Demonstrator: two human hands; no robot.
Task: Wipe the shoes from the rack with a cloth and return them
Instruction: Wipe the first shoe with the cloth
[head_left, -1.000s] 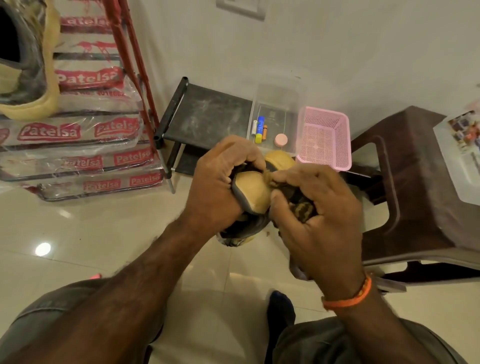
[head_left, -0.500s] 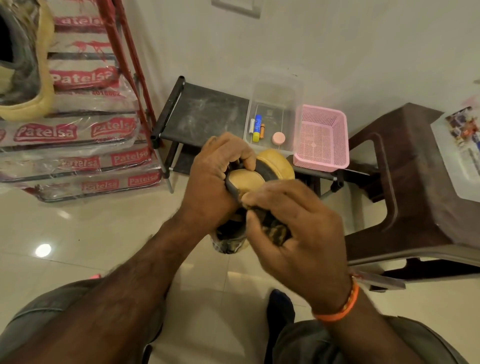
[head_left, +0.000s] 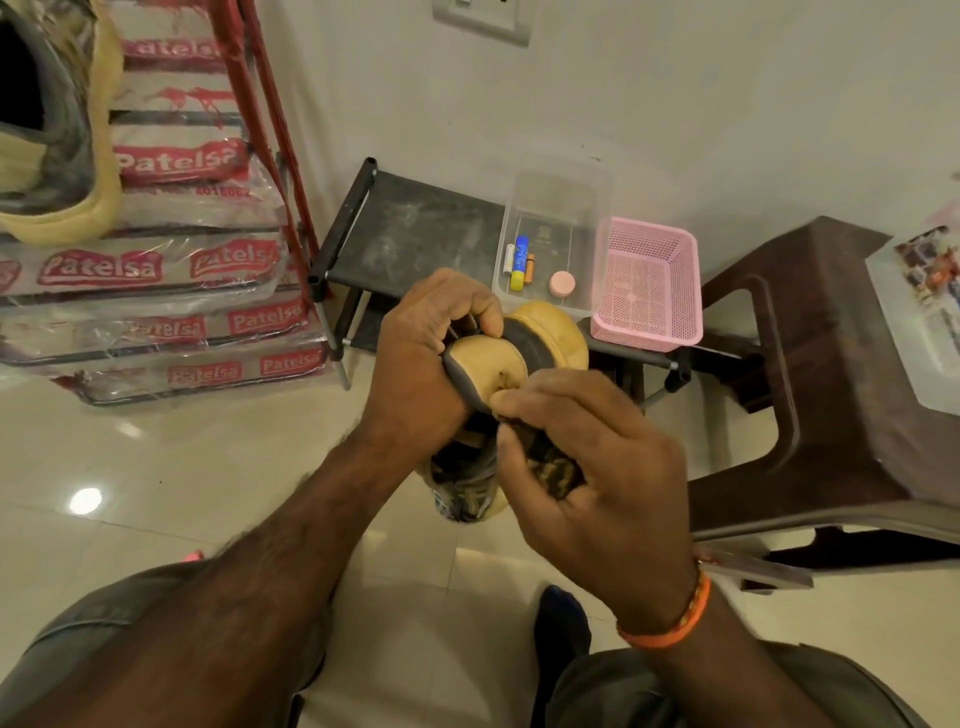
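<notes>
Mid-wipe: left hand (head_left: 426, 353) gripping the tan-soled shoes (head_left: 488, 366) soles-up, above the floor in front of the shoe rack (head_left: 410, 234). Right hand (head_left: 582, 467) pinching the patterned cloth (head_left: 553, 470) against the near sole. Next, probably: rub across, turn the pair. Since a second ago, right hand slid lower, baring more sole.

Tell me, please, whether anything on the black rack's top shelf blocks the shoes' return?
The clear plastic box and pink basket fill the top shelf's right half; its left half is bare. The shoes are gripped above its front edge.
</notes>
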